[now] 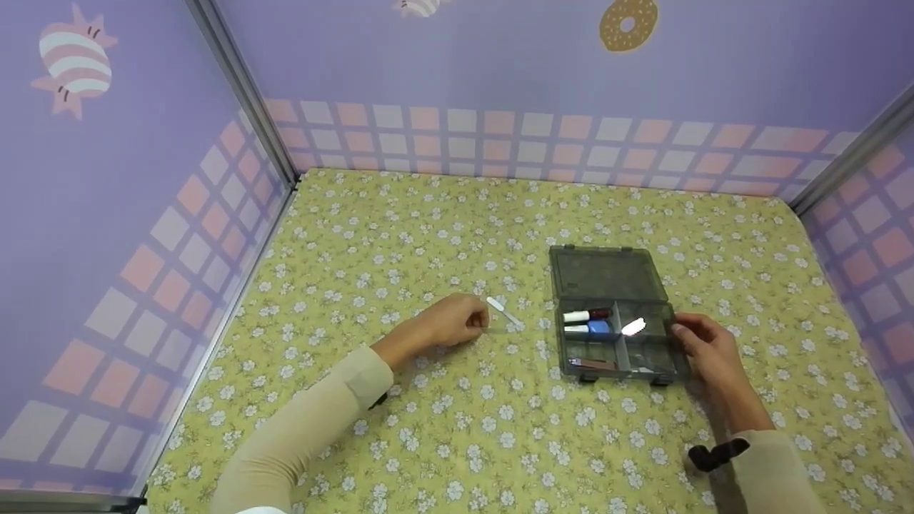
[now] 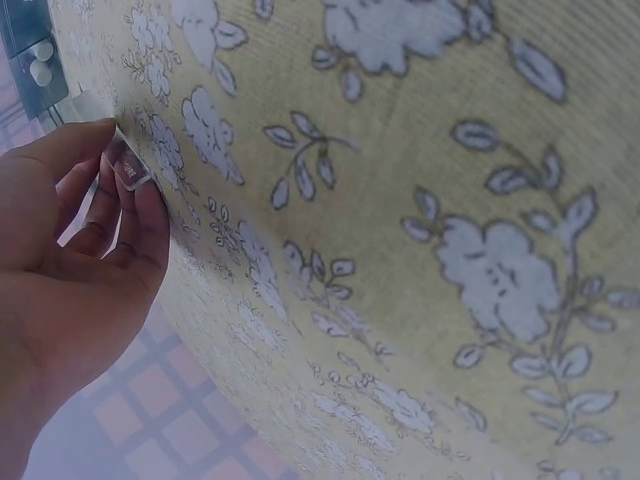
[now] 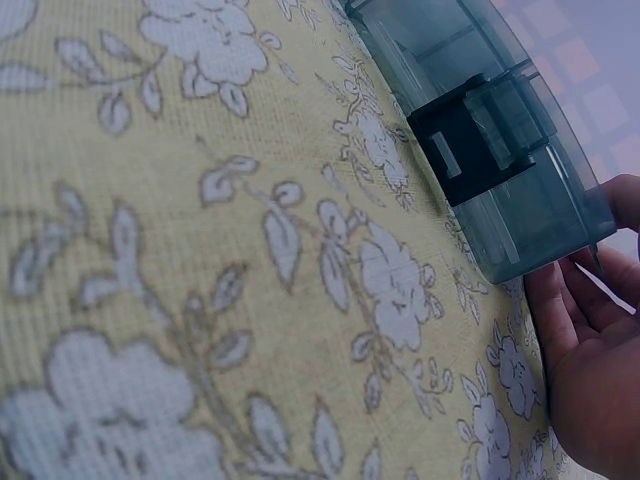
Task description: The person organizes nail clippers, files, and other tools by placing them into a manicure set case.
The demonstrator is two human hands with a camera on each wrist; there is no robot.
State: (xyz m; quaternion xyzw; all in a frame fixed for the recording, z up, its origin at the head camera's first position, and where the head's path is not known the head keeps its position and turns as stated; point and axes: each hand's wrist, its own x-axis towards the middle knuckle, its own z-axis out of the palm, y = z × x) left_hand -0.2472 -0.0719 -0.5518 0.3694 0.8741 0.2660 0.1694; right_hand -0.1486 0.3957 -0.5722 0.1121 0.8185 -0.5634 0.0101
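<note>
A dark see-through compartment box (image 1: 618,339) lies with its lid (image 1: 607,273) folded back. In its left compartments are a white-capped dark red tube (image 1: 588,315), a blue-and-white one (image 1: 591,328) and a slim brownish-pink piece (image 1: 593,364). My right hand (image 1: 710,350) holds the box's right side, thumb at the rim, fingers against the wall (image 3: 600,330). To the left, low over the cloth, my left hand (image 1: 457,320) pinches a small clear piece with a dark lettered end (image 2: 130,165); its kind I cannot tell. A thin white-ended stick (image 1: 504,312) shows just beyond the fingertips.
A yellow flowered cloth (image 1: 428,243) covers the table. Purple panels with pink and white squares (image 1: 464,135) stand at the back and sides, joined by metal posts (image 1: 246,93). Dark latches (image 1: 660,380) stick out from the box's near edge.
</note>
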